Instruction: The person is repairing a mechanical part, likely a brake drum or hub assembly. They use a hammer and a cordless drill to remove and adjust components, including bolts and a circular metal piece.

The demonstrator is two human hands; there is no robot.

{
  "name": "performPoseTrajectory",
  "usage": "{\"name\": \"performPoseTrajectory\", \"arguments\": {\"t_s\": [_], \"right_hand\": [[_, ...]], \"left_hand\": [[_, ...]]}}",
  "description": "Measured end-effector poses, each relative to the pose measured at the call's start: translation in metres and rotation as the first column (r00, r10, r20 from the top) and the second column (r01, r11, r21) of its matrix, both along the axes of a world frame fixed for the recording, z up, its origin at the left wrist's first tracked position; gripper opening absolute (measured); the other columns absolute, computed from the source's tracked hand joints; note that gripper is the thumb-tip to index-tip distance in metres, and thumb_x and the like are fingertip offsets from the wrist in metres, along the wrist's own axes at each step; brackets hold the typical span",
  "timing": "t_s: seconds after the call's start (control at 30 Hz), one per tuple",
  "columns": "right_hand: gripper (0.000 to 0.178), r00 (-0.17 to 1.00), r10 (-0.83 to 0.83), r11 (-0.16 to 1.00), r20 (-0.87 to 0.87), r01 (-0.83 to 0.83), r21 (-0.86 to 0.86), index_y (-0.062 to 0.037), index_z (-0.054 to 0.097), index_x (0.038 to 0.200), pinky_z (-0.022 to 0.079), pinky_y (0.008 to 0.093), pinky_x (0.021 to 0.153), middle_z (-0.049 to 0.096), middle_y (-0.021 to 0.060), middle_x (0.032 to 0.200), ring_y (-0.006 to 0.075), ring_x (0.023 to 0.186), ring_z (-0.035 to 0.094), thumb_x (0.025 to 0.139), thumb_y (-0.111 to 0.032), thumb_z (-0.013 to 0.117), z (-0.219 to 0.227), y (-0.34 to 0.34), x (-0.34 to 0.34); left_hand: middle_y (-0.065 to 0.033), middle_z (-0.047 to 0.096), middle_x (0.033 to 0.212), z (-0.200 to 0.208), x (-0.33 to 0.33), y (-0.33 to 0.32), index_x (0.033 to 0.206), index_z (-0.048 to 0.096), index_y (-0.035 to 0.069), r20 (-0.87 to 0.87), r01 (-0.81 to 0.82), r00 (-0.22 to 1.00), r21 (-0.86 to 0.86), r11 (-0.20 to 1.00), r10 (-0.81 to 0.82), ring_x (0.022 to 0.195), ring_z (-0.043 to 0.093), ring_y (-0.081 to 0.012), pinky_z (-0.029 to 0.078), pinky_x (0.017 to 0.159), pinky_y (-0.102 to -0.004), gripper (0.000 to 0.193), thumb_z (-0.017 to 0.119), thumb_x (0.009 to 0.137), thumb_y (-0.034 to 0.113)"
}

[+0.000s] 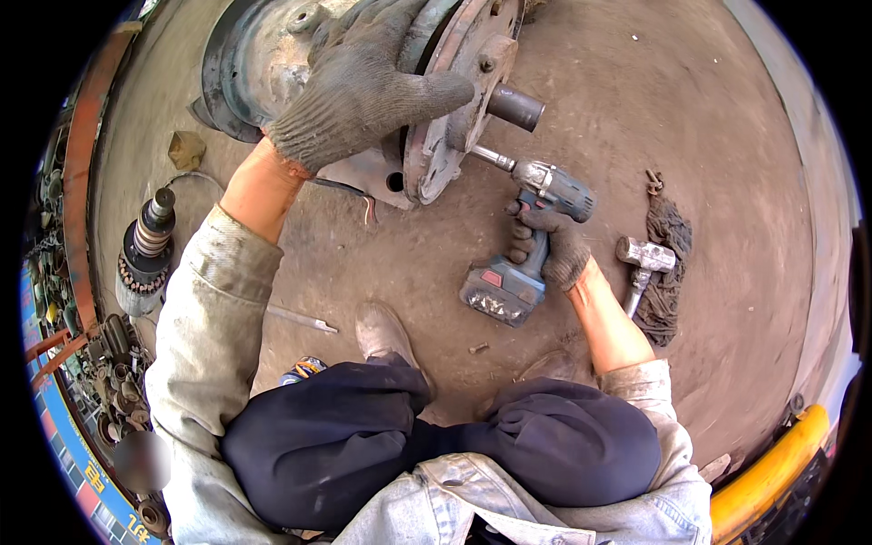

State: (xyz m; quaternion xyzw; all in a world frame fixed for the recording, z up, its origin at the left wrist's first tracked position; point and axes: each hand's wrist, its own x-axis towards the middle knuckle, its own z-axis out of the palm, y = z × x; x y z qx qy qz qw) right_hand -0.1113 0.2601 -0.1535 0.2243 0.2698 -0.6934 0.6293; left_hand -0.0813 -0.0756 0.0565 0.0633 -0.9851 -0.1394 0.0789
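Note:
A heavy round metal housing (282, 64) with a flange (468, 86) lies on the ground in front of me, a short dark shaft (516, 107) sticking out of the flange's face. My left hand (368, 100), in a dirty grey knit glove, rests on the housing. Its thumb stretches across the flange's rim, while the fingertips run out of view at the top. In my gloved right hand (552, 238) is a blue-grey cordless impact wrench (556, 189). Its long socket (492, 158) points left and meets the lower part of the flange; the exact contact is too small to see.
A hammer (647, 255) lies on a dark rag (669, 272) at right. On the left stand a rotor-like shaft part (148, 250) and many metal parts (118, 391). A thin metal rod (302, 319) is near my shoe (382, 334). A yellow bar (772, 472) curves at lower right.

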Motion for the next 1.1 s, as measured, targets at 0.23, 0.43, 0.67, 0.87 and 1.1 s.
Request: {"name": "performPoseTrajectory", "arguments": {"t_s": [0.23, 0.43, 0.67, 0.87, 1.1], "right_hand": [[0.014, 0.963, -0.018, 0.992, 0.268, 0.050, -0.112, -0.0056, 0.069, 0.118, 0.053, 0.0348, 0.067, 0.064, 0.0036, 0.083, 0.0135, 0.066, 0.057, 0.105, -0.011, 0.068, 0.016, -0.005, -0.005], [0.007, 1.000, 0.011, 1.000, -0.008, -0.011, -0.006, -0.0073, 0.067, 0.107, 0.052, 0.0362, 0.065, 0.063, 0.0041, 0.081, 0.0167, 0.065, 0.057, 0.102, -0.008, 0.072, 0.005, -0.006, -0.004], [0.007, 0.998, 0.040, 0.999, -0.045, -0.039, 0.017, -0.0075, 0.066, 0.100, 0.052, 0.0371, 0.064, 0.063, 0.0040, 0.078, 0.0166, 0.064, 0.057, 0.101, -0.009, 0.073, -0.006, -0.007, -0.007], [0.006, 0.997, 0.036, 0.999, -0.064, -0.034, 0.025, -0.0070, 0.066, 0.103, 0.053, 0.0373, 0.065, 0.063, 0.0047, 0.078, 0.0181, 0.064, 0.058, 0.101, -0.008, 0.072, -0.008, -0.004, -0.005], [0.019, 0.995, 0.034, 0.999, -0.098, -0.031, 0.024, -0.0035, 0.067, 0.118, 0.053, 0.0371, 0.063, 0.063, 0.0054, 0.078, 0.0192, 0.063, 0.059, 0.100, -0.007, 0.071, -0.004, -0.010, 0.001]], "left_hand": [[-0.0315, 0.047, 0.165, 0.011, -0.005, 0.000, 0.166, 0.043, -0.006, 0.095, -0.052, 0.995, 0.125, 0.991, 0.040, 0.160, 0.038, -0.0478, 0.024, 0.135, -0.0544, 0.115, 0.087, 0.081, 0.057], [-0.0322, 0.041, 0.170, 0.003, -0.007, -0.003, 0.168, 0.041, -0.006, 0.075, -0.043, 0.997, 0.086, 0.995, 0.037, 0.162, 0.035, -0.0476, 0.020, 0.136, -0.0562, 0.120, 0.085, 0.081, 0.064], [-0.0258, 0.052, 0.166, -0.025, -0.011, 0.000, 0.166, 0.050, 0.007, -0.106, 0.115, 0.990, 0.286, 0.951, -0.087, 0.156, 0.046, -0.0451, 0.028, 0.133, -0.0539, 0.111, 0.083, 0.083, 0.072], [-0.0324, 0.041, 0.171, 0.001, -0.005, -0.003, 0.169, 0.040, -0.005, 0.101, -0.075, 0.993, 0.063, 0.995, 0.068, 0.163, 0.033, -0.0478, 0.020, 0.136, -0.0560, 0.119, 0.085, 0.082, 0.062], [-0.0299, 0.058, 0.157, -0.005, -0.003, -0.001, 0.158, 0.057, 0.001, -0.078, 0.002, 0.997, 0.044, 0.999, 0.002, 0.151, 0.052, -0.0458, 0.036, 0.128, -0.0541, 0.096, 0.083, 0.085, 0.059]]}}
